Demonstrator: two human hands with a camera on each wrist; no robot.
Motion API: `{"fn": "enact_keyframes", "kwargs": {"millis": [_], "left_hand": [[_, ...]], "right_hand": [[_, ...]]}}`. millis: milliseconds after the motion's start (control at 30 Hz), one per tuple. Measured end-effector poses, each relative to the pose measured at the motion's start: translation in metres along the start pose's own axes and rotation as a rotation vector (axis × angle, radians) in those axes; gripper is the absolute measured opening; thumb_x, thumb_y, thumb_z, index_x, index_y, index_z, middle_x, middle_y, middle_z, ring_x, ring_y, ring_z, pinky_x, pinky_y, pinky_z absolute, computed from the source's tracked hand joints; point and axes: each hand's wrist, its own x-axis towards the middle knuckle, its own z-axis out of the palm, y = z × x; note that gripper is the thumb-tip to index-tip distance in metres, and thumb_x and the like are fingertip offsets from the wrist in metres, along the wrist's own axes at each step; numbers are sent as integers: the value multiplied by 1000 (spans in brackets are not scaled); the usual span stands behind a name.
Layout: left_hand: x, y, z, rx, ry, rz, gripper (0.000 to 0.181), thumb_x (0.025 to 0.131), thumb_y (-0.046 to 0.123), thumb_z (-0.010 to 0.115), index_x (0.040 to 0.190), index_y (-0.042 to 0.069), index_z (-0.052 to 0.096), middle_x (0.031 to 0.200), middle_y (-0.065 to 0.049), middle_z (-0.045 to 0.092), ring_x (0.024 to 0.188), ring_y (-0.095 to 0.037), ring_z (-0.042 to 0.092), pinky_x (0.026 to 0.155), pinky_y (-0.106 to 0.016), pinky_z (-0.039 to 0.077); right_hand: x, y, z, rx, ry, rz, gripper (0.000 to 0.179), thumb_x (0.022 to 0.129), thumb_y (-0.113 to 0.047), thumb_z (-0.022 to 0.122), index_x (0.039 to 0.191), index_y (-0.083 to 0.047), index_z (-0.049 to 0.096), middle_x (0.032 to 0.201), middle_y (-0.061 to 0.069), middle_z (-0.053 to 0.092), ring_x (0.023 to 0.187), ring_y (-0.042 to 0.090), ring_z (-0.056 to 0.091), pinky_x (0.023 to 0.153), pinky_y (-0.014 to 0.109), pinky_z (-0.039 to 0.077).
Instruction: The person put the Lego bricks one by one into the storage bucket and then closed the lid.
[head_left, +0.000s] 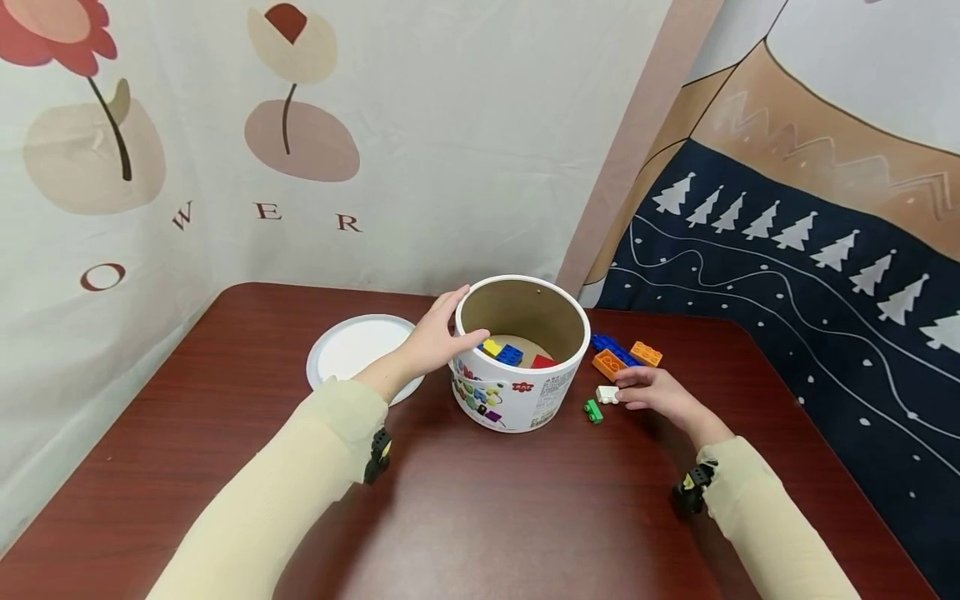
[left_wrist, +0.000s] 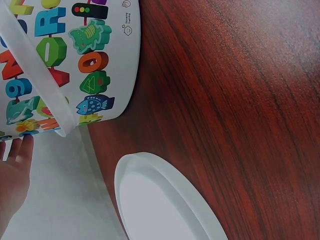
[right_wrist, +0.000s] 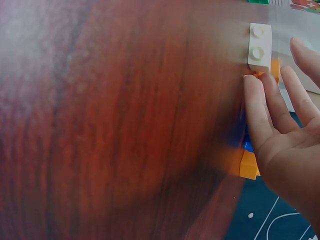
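A white round bucket (head_left: 517,407) with printed pictures stands upright on the table. Yellow, blue (head_left: 509,355) and red bricks lie inside it. My left hand (head_left: 422,340) grips its rim on the left, the thumb reaching over the edge. To the bucket's right, my right hand (head_left: 663,393) is low over the table, fingers extended beside a small white brick (head_left: 607,394). In the right wrist view the white brick (right_wrist: 259,46) is just beyond the fingertips, not between finger and thumb. Near it lie a green brick (head_left: 593,411), two orange bricks (head_left: 646,354) and blue ones (head_left: 617,347).
A white round lid (head_left: 352,350) lies flat on the brown table (head_left: 495,517), left of the bucket and partly behind the left forearm. Printed cloths hang behind the table (head_left: 450,167) and along its right side (head_left: 787,333).
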Motion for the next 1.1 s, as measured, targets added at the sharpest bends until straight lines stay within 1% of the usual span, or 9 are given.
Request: {"fn": "enact_keyframes", "kwargs": {"millis": [167,267,433,567,800,1000,1100], "left_hand": [[0,-1,0,-1,3,-10,82,84,36,66,150,16,21,152,-9,24,137,-30,33,103,-49,40],[1,-1,0,-6,3,-8,82,84,36,66,150,16,21,153,-9,24,136,-30,33,104,-49,39],[1,-1,0,-8,-2,-11,82,85,36,66,150,16,21,152,-9,24,136,-29,33,105,-48,39],[1,-1,0,-5,0,-8,82,85,36,66,150,16,20,153,-9,24,136,-29,33,105,-49,39],[0,0,-1,0,-6,2,83,85,34,65,150,13,19,153,-11,23,137,-31,32,105,-50,38],[0,1,-1,-8,-6,-1,83,85,35,66,150,14,19,153,-10,22,137,-30,32,105,-50,38],[1,0,-1,-10,-5,-3,82,85,35,66,150,14,20,153,-10,23,136,-30,33,105,-49,38]], "right_hand": [[2,0,4,-82,1,-13,52,86,-19,66,128,7,49,122,26,53,90,11,58,79,26,56],[3,-2,7,-127,-4,-19,50,84,-17,68,125,7,52,113,21,55,86,14,56,76,25,55],[3,-7,11,-157,-5,-18,45,82,-11,69,121,8,54,102,15,57,77,13,56,71,24,55],[3,-8,13,-163,2,-20,42,82,-9,68,118,9,55,98,13,57,76,13,56,70,25,56],[3,-5,11,-146,10,-30,39,85,-13,66,117,8,57,104,17,58,82,14,56,73,27,57],[0,-6,9,-72,6,-46,42,86,-11,66,119,11,54,110,23,56,84,13,58,76,28,57],[-1,-6,7,-55,4,-50,42,87,-10,64,121,12,53,112,24,55,84,13,60,77,28,57]]}}
